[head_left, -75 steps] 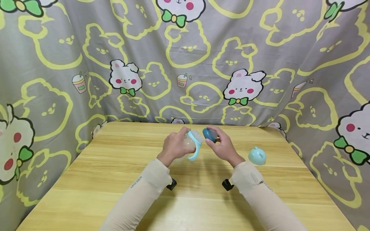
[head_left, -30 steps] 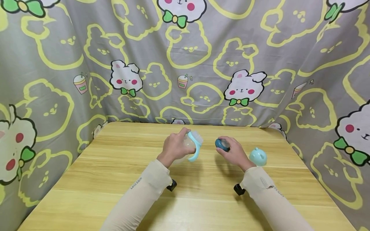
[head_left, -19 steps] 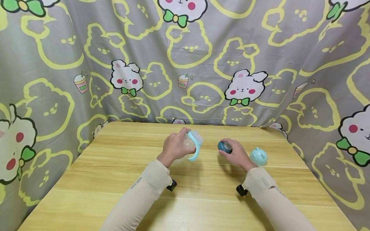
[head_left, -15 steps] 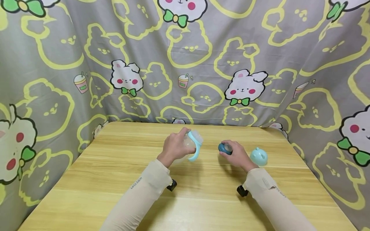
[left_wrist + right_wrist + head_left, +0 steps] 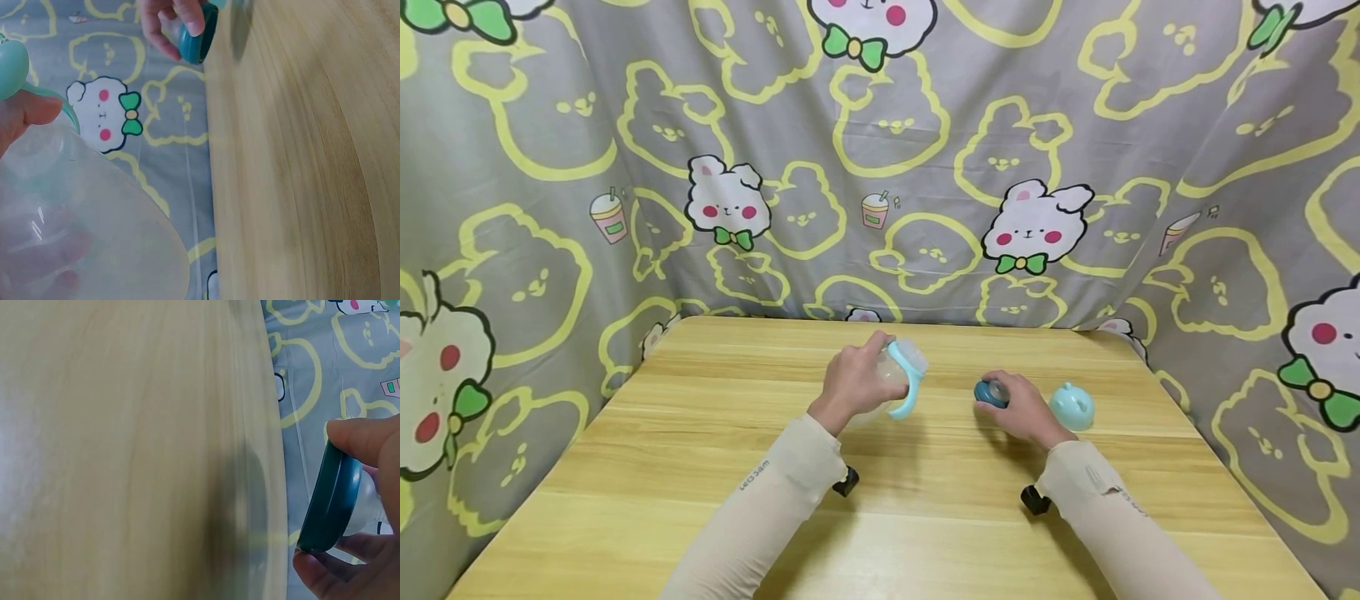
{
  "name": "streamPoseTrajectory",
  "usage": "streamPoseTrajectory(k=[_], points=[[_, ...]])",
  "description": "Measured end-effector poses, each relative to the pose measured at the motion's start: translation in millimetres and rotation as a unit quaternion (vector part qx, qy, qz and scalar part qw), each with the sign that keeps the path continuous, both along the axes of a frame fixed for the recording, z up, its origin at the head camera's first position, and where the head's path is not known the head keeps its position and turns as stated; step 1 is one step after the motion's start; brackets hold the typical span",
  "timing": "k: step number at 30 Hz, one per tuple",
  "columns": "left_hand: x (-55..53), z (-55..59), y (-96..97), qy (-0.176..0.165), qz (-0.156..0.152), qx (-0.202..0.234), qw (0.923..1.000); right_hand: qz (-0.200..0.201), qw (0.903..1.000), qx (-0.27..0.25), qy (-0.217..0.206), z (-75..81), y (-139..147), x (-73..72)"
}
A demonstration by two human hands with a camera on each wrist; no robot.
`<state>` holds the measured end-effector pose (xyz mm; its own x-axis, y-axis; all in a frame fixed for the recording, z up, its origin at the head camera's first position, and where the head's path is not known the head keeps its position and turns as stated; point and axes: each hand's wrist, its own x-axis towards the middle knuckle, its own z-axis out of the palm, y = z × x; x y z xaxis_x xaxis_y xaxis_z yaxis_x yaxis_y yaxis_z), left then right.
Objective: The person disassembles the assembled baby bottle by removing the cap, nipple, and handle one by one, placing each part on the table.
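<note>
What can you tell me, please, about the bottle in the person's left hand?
The bottle looks like clear, slightly cloudy plastic, with a rounded body. A light blue collar with a curved handle circles its neck, which shows no lid. It is tilted, neck toward the right side of the head view, and the left hand grips it, seemingly above the wooden table. Whether anything is inside is unclear.
</note>
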<state>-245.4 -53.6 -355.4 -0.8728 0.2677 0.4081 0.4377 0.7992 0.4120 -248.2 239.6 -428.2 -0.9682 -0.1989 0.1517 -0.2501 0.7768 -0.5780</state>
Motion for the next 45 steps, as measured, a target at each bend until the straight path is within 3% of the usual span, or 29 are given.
streamPoseTrajectory(k=[27,45], points=[[-0.3,0.7,-0.6,-0.008,0.002,-0.005,0.9999,0.005,0.9979,0.062,-0.016,-11.3,14,-1.6],[0.7,2.0,-0.4,-0.009,-0.001,-0.006,0.9999,-0.007,0.9969,0.073,-0.028,-11.2,18,-0.4]])
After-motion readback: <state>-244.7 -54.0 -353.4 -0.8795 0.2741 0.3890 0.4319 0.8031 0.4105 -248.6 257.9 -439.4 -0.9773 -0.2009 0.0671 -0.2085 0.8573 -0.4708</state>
